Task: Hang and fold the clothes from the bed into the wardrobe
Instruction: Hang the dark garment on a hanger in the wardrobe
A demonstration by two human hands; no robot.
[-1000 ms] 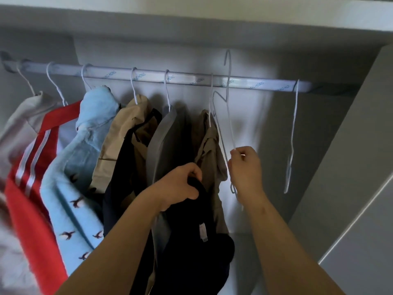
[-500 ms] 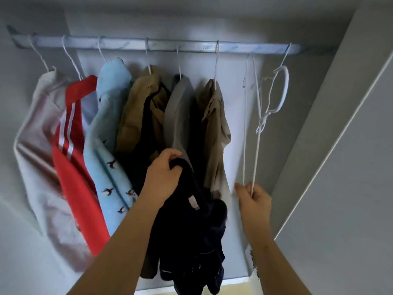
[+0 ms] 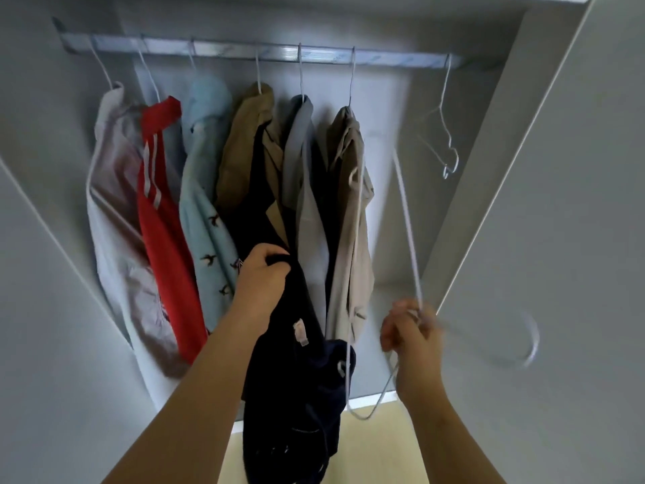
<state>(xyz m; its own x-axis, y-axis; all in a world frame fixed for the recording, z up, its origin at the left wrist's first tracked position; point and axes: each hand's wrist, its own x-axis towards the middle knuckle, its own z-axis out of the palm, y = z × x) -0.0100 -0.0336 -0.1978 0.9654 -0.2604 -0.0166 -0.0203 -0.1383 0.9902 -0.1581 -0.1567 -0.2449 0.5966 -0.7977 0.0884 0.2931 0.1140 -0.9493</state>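
- Garment, dark navy point(image 3: 296, 372): hangs from the left hand point(image 3: 260, 284), which is clenched on its top edge, in front of the hung clothes point(image 3: 206, 211) in the wardrobe.
- Right hand point(image 3: 412, 335) is curled round a white wire hanger point(image 3: 408, 235) (its hook is blurred), held below the rail point(image 3: 244, 52) and apart from it.
- One bare hanger point(image 3: 441, 134) hangs at the rail's right end.

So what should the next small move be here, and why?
Probably bring the hanger across to the dark garment and start feeding one end into it. The right hand has the hanger in its grip, off the rail and free, while the left hand holds the garment bunched near its top, not yet on any hanger.
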